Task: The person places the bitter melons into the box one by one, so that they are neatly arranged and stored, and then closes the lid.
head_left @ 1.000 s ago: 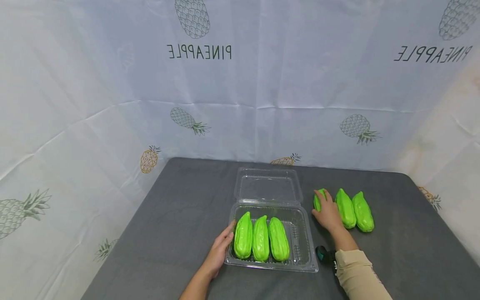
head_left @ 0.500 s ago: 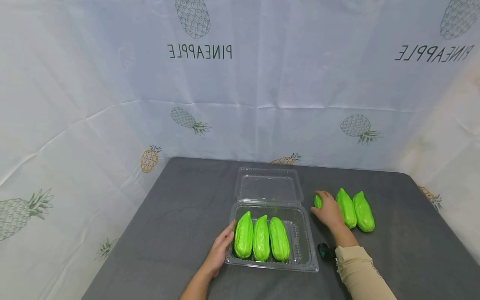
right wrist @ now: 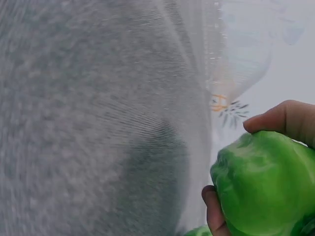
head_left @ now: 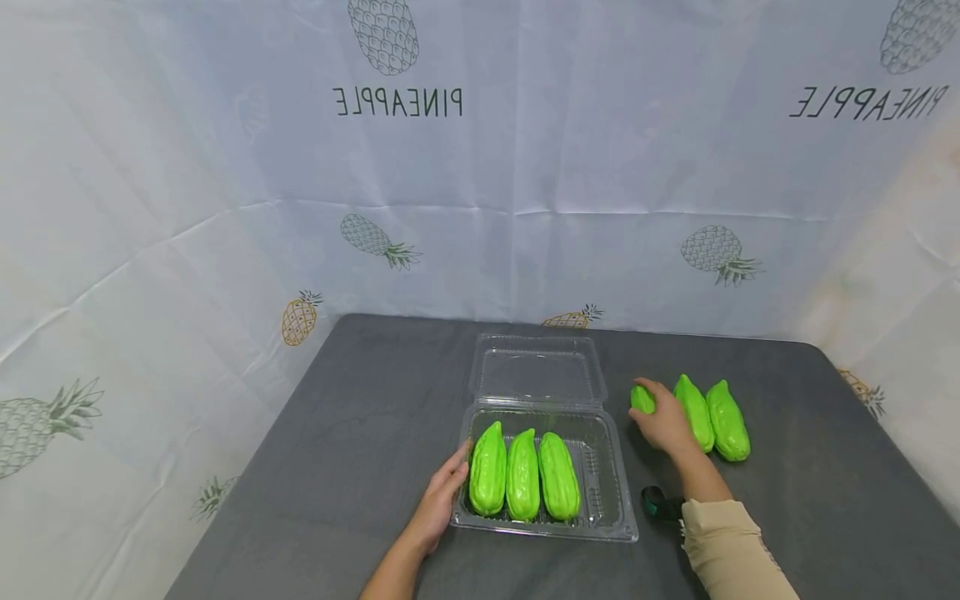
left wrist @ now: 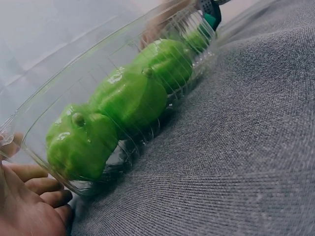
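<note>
An open clear plastic clamshell box (head_left: 596,500) stands on the table with three bright green bitter melons (head_left: 522,479) side by side on its left. My left hand (head_left: 433,508) rests against the box's left wall; in the left wrist view its relaxed fingers (left wrist: 44,185) touch the lower edge. To the right of the box, my right hand (head_left: 663,417) grips another bitter melon (right wrist: 268,182), thumb on one side and a fingertip on the other. Much of that melon is hidden by the hand in the head view.
Two more bitter melons (head_left: 726,421) lie just right of my right hand. The box's transparent lid (head_left: 538,371) is folded back on the grey table (head_left: 390,400). A pineapple-printed curtain (head_left: 495,167) hangs behind and at the sides.
My right hand has shifted slightly right with its bitter melon, and the melon's near-left side now shows more. My left hand and the box look unmoved.
</note>
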Available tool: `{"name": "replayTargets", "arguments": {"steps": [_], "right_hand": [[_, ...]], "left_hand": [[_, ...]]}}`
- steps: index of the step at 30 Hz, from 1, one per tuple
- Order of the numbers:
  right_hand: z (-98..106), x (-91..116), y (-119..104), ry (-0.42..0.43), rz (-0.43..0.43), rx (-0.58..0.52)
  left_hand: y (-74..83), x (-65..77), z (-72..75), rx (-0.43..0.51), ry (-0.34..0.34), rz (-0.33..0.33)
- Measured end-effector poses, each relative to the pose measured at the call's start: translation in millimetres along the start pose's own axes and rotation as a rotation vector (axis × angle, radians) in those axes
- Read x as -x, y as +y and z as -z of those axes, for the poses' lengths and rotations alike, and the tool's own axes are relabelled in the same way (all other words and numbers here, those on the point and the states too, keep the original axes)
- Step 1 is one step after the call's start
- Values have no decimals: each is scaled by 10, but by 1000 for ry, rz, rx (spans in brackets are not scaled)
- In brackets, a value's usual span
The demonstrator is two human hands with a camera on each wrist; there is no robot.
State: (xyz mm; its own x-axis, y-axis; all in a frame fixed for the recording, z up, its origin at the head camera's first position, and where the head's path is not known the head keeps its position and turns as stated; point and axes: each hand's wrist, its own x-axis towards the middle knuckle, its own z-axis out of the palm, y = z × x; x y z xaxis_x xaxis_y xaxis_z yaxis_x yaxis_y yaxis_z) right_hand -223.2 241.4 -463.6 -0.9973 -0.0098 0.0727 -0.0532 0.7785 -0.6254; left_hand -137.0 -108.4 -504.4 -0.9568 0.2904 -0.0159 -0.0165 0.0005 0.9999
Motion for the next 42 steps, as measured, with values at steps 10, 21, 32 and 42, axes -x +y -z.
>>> {"name": "replayTargets", "arguments": {"steps": [10,21,32,42], "right_hand": [[160,171,-110,8,-33,-72],[297,381,-261,35,-121,-256],[199,593,-368,-2,-222,-578],[48,692,-514,41,-242,-748]], "left_hand": [[-3,-9,2,-9,3,3],[-28,-13,13,-3,0,14],[-32,-20,10,-2,5,3],[-49,-26,14,-15,2,3]]}}
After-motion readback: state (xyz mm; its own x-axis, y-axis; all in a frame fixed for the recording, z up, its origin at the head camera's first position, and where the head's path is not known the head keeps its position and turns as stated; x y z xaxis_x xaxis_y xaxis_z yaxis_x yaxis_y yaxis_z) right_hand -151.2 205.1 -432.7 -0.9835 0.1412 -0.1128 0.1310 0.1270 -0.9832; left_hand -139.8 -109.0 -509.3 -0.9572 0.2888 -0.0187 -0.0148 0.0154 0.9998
